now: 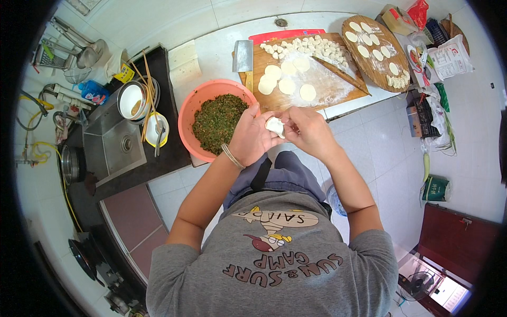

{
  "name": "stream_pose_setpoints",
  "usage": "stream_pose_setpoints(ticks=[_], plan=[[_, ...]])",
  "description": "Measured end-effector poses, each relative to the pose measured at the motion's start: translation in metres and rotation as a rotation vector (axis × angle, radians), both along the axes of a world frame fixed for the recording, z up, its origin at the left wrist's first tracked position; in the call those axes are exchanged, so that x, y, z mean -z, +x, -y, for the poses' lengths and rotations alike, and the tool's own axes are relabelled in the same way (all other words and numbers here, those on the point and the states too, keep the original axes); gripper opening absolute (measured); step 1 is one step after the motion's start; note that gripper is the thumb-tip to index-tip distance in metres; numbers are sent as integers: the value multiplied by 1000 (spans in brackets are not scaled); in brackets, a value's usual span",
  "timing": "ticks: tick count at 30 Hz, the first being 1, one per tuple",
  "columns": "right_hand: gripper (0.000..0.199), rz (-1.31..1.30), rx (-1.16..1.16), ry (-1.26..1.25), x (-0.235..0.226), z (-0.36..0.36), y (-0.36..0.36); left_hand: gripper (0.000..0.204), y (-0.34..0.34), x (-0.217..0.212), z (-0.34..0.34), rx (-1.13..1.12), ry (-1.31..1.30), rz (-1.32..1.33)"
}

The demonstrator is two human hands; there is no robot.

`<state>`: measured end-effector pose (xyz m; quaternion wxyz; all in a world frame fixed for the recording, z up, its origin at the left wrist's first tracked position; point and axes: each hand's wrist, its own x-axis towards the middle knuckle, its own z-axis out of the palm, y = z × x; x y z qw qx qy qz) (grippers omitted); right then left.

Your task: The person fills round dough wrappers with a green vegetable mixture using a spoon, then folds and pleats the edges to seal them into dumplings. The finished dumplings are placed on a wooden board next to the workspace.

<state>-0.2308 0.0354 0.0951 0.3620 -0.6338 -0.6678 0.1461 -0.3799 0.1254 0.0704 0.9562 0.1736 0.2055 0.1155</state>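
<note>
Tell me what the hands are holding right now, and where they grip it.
A small white dumpling, held between both hands: the left hand cups it from the left, the right hand pinches its right edge with the fingertips.

White printed bag (pixel 450 57) at counter's (pixel 222 45) right end

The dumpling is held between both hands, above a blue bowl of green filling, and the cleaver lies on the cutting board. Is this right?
Not quite. In the head view the bowl of green filling is pink, not blue. The rest holds: the left hand and right hand hold the dumpling between them, and the cleaver lies on the cutting board.
</note>
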Motion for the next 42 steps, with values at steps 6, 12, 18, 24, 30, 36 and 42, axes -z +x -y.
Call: stream_pose_setpoints(ticks=[6,12,18,24,30,36,42], plan=[[18,-38,-141,90,-13,0,24,70,-1,-9,-7,81,-7,60],[18,-113,-241,56,-10,1,30,72,5,-9,-5,155,16,62],[16,-64,-214,109,-7,7,29,72,12,-8,1,170,38,-28],[16,-140,108,-148,-12,12,13,63,21,-11,6,181,185,-3],[15,-276,153,-7,-13,18,18,60,23,-5,15,37,408,-23],[14,-97,-89,139,-20,17,41,65,21,-14,9,184,336,27],[16,-88,-191,102,-15,16,47,75,25,-20,8,278,213,37]])
